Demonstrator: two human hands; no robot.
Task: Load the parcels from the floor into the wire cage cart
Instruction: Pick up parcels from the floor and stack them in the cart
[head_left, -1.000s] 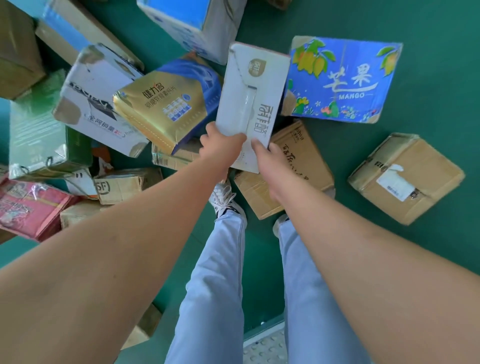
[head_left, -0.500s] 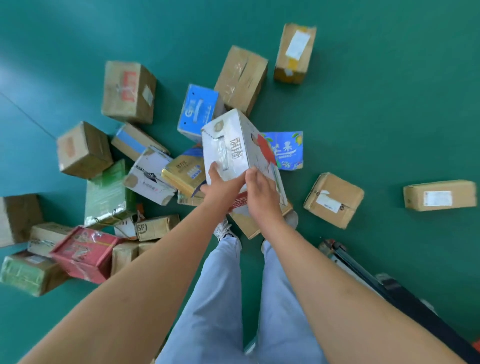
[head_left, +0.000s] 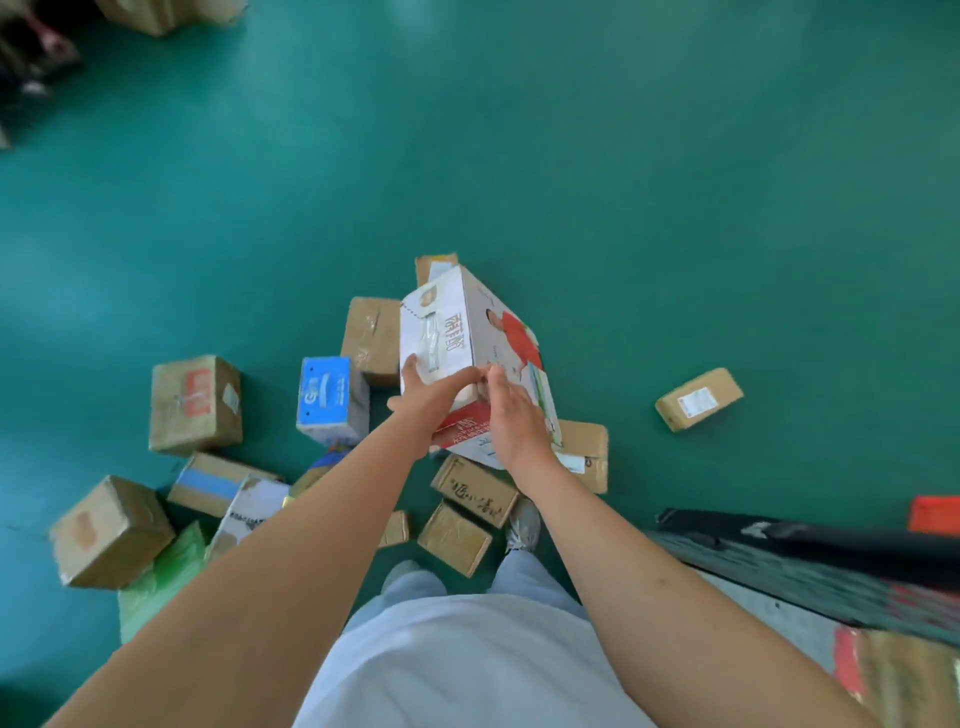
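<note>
I hold a white carton with red print (head_left: 457, 332) in the air in front of me, tilted, above the pile. My left hand (head_left: 423, 395) grips its near left edge. My right hand (head_left: 511, 415) grips its near right side. Below lie several parcels on the green floor: a blue and white box (head_left: 327, 397), a brown box with a red label (head_left: 195, 405), and a small brown parcel (head_left: 698, 399) lying apart at the right. At the lower right, the dark edge of what may be the cart (head_left: 810, 543) shows, blurred.
More brown boxes lie at the left (head_left: 109, 532) and by my feet (head_left: 457, 538). A green bag (head_left: 161, 577) sits at the lower left. Other boxes (head_left: 156, 13) are at the far top left. Bare green floor (head_left: 571, 156) stretches ahead.
I have stood up with the white carton, lifting it off the pile. The view has pulled back and turned right, so the dark edge at the lower right now shows more.
</note>
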